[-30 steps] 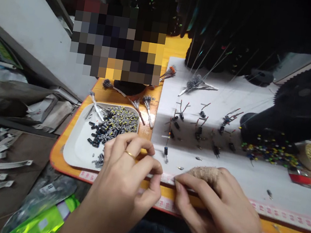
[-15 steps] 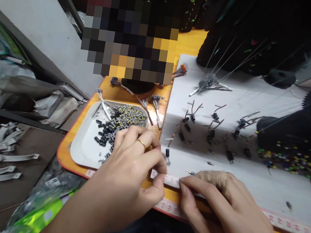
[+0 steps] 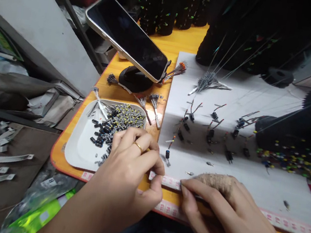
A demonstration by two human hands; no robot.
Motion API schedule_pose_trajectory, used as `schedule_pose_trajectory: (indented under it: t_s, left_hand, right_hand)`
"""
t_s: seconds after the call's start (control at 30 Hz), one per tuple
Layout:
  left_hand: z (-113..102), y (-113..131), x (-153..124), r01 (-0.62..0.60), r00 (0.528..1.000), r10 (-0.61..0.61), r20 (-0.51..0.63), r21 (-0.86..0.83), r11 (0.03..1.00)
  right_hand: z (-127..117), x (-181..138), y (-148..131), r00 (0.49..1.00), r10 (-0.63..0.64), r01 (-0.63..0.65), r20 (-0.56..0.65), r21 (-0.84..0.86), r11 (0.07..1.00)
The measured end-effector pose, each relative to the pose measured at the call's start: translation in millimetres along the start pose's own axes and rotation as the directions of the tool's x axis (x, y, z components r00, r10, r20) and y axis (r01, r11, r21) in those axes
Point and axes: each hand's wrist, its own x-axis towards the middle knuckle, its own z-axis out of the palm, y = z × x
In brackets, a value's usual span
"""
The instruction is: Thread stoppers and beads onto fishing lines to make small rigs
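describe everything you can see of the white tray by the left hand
The white tray is shallow, with rounded corners and a smooth, plastic-looking surface. It lies flat on the yellow-orange table, holding black cylinders, grey yellow-tipped pieces and part of a white-wrapped bundle. The left hand hides its near right corner; contact is unclear.

Lighting is uneven: the board [image 3: 252, 193] and yellow surface [image 3: 181, 42] are fairly bright, while the upper right sinks almost to black, swallowing detail in the spools [image 3: 244, 32]. A soft grey shadow band crosses the board. Glare whitens the surface beside the tray [image 3: 78, 150]; the green bag [image 3: 43, 214] shines. The hands [image 3: 132, 169] are fairly clear, small parts [image 3: 167, 155] softer, and the frame's edges look stretched.
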Motion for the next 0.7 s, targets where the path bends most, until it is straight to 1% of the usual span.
schedule_pose_trajectory:
  t_s: [0.27,0.37,0.53,0.7]
  left_hand:
    - [1.0,-0.4,-0.5,-0.032,0.999,0.032,-0.042,0.016,0.999]
    - [2.4,-0.8,0.9,-0.035,0.998,0.036,-0.052,0.014,0.999]
    - [2.8,-2.8,1.0,-0.036,0.998,0.037,-0.048,0.013,0.999]
    - [3.1,-3.4,0.7,-0.035,0.998,0.036,-0.052,0.006,0.999]
  right_hand:
    - [-7.5,-5.6,1.7,0.999,0.036,-0.035,-0.025,0.028,0.999]
    - [-8.3,-7.5,2.7,0.999,0.031,-0.030,-0.028,0.042,0.999]
    - [-8.5,-10.1,3.0,0.998,0.049,-0.048,-0.035,0.029,0.998]
    - [-8.9,-10.3,2.5,0.998,0.041,-0.038,-0.043,0.054,0.998]
